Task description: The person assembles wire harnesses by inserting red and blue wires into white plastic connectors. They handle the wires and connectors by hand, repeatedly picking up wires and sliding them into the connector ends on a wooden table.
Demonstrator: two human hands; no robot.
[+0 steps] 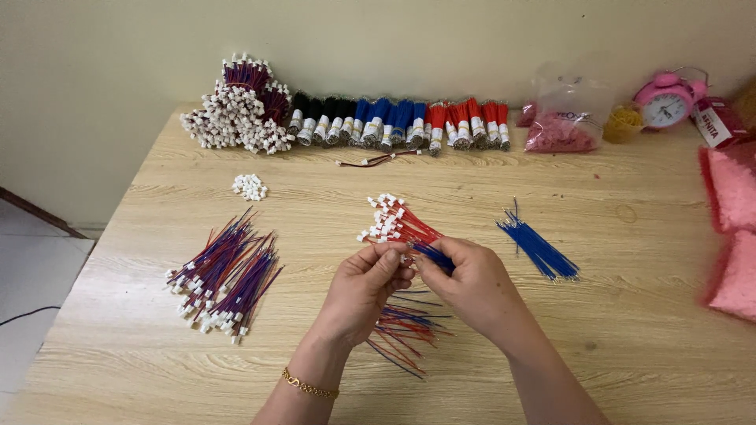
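My left hand [364, 287] and my right hand [471, 283] meet over the middle of the wooden table [315, 205]. Together they grip a bundle of red and blue wires [398, 224] whose white connector ends fan up and to the left. The wires' loose tails [402, 330] hang out below my hands. A gold bracelet [309, 386] sits on my left wrist. Loose blue wires [539, 248] lie just right of my right hand.
A pile of finished red-blue wires with white plugs [224, 275] lies at left. Small white connectors [250, 186] sit farther back. Wire bundles [378, 122] line the wall. A plastic bag [563, 118], pink clock [668, 98] and pink bags [732, 228] stand at right.
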